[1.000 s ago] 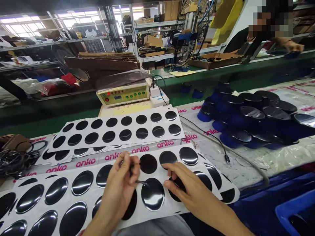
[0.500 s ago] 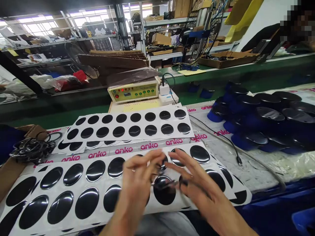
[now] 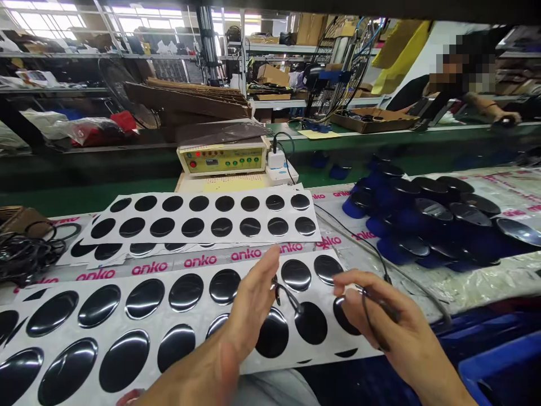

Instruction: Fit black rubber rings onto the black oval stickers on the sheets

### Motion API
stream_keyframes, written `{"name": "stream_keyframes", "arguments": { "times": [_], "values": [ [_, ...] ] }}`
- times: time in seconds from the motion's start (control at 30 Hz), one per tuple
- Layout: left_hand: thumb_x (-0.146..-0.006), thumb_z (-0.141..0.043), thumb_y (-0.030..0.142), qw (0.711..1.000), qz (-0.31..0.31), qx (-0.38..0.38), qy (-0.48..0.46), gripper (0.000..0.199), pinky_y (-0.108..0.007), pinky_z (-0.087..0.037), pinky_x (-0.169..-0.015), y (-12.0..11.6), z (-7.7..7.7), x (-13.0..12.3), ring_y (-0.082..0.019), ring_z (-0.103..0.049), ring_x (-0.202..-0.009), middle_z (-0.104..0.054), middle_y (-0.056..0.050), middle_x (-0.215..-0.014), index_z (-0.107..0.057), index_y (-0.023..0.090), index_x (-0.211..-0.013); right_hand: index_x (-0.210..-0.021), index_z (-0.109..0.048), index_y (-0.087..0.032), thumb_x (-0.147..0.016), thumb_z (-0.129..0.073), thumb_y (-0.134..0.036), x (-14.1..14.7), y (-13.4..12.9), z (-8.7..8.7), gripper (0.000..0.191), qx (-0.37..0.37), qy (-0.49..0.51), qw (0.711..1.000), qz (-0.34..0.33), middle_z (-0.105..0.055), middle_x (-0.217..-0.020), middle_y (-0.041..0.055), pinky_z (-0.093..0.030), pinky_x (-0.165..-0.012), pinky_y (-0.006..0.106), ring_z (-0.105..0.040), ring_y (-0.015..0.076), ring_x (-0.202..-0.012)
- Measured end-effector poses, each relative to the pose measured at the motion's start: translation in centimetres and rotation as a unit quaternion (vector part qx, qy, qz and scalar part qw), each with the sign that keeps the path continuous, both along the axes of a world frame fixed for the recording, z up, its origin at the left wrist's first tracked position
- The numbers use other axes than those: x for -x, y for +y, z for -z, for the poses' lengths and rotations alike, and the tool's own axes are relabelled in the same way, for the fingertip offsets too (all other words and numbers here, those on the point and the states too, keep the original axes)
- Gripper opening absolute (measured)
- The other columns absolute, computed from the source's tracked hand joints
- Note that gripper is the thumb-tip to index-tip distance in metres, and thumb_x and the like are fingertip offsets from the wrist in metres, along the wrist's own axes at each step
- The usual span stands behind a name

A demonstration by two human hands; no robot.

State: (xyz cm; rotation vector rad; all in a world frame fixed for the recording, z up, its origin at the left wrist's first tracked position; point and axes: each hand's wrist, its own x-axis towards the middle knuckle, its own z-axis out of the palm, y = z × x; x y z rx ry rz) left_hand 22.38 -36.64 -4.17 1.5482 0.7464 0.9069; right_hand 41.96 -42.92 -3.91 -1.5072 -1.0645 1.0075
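Observation:
My left hand is edge-on above the sticker sheet, fingers stretched up and together. Beyond its finger side juts a thin dark cord-like piece with a greyish end; the grip on it is partly hidden. To the right, my right hand is curled, thumb and fingers closed around a slim black cord-like piece that bends down across the palm. Its exact kind is too blurred to tell. The two hands are apart. Glossy black round stickers in rows cover the white sheet beneath them.
A second sheet stack lies behind, before a control box with lit buttons. Blue-and-black round-topped parts crowd the right. A cable crosses the table. Tangled black cords sit at left. A co-worker's hand is at far right.
My hands have drawn apart, the right one moving rightward and closing round the black piece. The view has shifted to the right, bringing the co-worker's arm into sight.

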Motion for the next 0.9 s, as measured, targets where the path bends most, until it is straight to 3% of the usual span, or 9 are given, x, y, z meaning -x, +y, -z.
{"name": "stream_keyframes", "arguments": {
  "times": [0.07,0.13,0.23,0.37,0.47,0.57,0.7,0.8,0.9],
  "values": [
    [-0.09,-0.048,0.055,0.999,0.008,0.035,-0.017,0.056,-0.048,-0.05,-0.089,-0.2,0.2,-0.7,-0.029,-0.036,-0.135,-0.037,-0.007,-0.147,-0.028,0.044,-0.141,-0.126,-0.052,-0.03,-0.087,-0.057,-0.037,1.1,0.1,-0.1,0.04,-0.025,-0.036,0.998,-0.046,-0.058,-0.106,0.0058,-0.041,-0.041,0.018,-0.047,0.0052,-0.05],
    [-0.09,-0.051,0.051,0.997,0.02,0.069,-0.013,0.058,-0.046,-0.052,-0.085,-0.7,0.7,-1.6,-0.03,-0.037,-0.134,-0.039,-0.008,-0.145,-0.027,0.044,-0.141,-0.13,-0.049,-0.035,-0.087,-0.057,-0.029,2.7,0.5,0.2,0.045,-0.083,-0.096,0.987,-0.099,-0.052,-0.122,0.0072,-0.051,-0.054,0.021,-0.058,0.0096,-0.067],
    [-0.087,-0.057,0.049,0.995,0.024,0.098,-0.016,0.062,-0.042,-0.055,-0.077,-0.9,1.5,-2.0,-0.032,-0.041,-0.131,-0.043,-0.012,-0.142,-0.029,0.042,-0.141,-0.112,-0.06,-0.035,-0.09,-0.051,-0.022,4.2,0.9,1.2,0.028,-0.163,-0.146,0.973,-0.076,-0.057,-0.109,0.004,-0.054,-0.063,0.025,-0.062,0.0153,-0.08],
    [-0.09,-0.046,0.056,0.993,0.039,0.103,-0.046,0.055,-0.043,-0.057,-0.077,0.9,1.3,0.2,-0.031,-0.035,-0.135,-0.034,-0.009,-0.148,-0.032,0.042,-0.14,-0.095,-0.059,-0.034,-0.089,-0.052,-0.032,2.0,0.9,1.0,0.009,-0.177,-0.042,0.983,-0.015,-0.064,-0.098,0.0008,-0.054,-0.06,0.028,-0.062,0.0163,-0.069],
    [-0.096,-0.036,0.048,0.988,0.135,0.01,0.078,0.044,-0.047,-0.047,-0.098,2.9,0.1,1.7,-0.027,-0.03,-0.139,-0.024,-0.005,-0.154,-0.036,0.038,-0.139,-0.086,-0.053,-0.029,-0.082,-0.063,-0.031,-1.6,2.0,-1.1,0.011,-0.235,0.003,0.97,0.065,-0.061,-0.08,-0.0006,-0.051,-0.066,0.029,-0.061,0.0166,-0.073],
    [-0.096,-0.041,0.036,0.919,0.232,-0.203,0.246,0.043,-0.048,-0.028,-0.113,4.9,-0.1,1.2,-0.025,-0.028,-0.14,-0.032,-0.008,-0.151,-0.041,0.026,-0.138,-0.07,-0.036,-0.023,-0.08,-0.065,-0.029,-4.5,4.6,-3.6,0.032,-0.24,-0.059,0.965,0.086,-0.049,-0.068,-0.004,-0.044,-0.063,0.025,-0.053,0.012,-0.067],
    [-0.094,-0.046,0.044,0.813,0.283,-0.408,0.305,0.059,-0.048,-0.018,-0.117,6.8,2.1,-0.6,-0.027,-0.017,-0.142,-0.028,-0.013,-0.151,-0.033,0.013,-0.143,-0.076,-0.043,-0.021,-0.093,-0.046,-0.032,-5.5,7.4,-3.7,0.02,-0.138,-0.335,0.93,-0.065,-0.046,-0.066,-0.0047,-0.035,-0.052,0.022,-0.045,0.0082,-0.056],
    [-0.095,-0.036,0.052,0.79,0.284,-0.43,0.332,0.063,-0.044,-0.015,-0.118,7.5,3.5,-0.5,-0.025,-0.015,-0.143,-0.023,-0.01,-0.153,-0.026,0.015,-0.146,-0.09,-0.059,-0.02,-0.091,-0.049,-0.03,-5.3,7.5,-1.0,0.015,-0.131,-0.427,0.874,-0.194,-0.06,-0.071,-0.0005,-0.044,-0.059,0.025,-0.054,0.0132,-0.064],
    [-0.097,-0.027,0.054,0.782,0.288,-0.426,0.351,0.063,-0.042,-0.013,-0.119,7.6,3.9,0.1,-0.023,-0.013,-0.143,-0.021,-0.009,-0.154,-0.024,0.016,-0.147,-0.108,-0.061,-0.019,-0.093,-0.046,-0.023,-5.3,6.7,2.1,0.021,-0.216,-0.497,0.801,-0.256,-0.067,-0.1,0.0076,-0.05,-0.082,0.035,-0.059,0.0207,-0.097]
  ]
}}
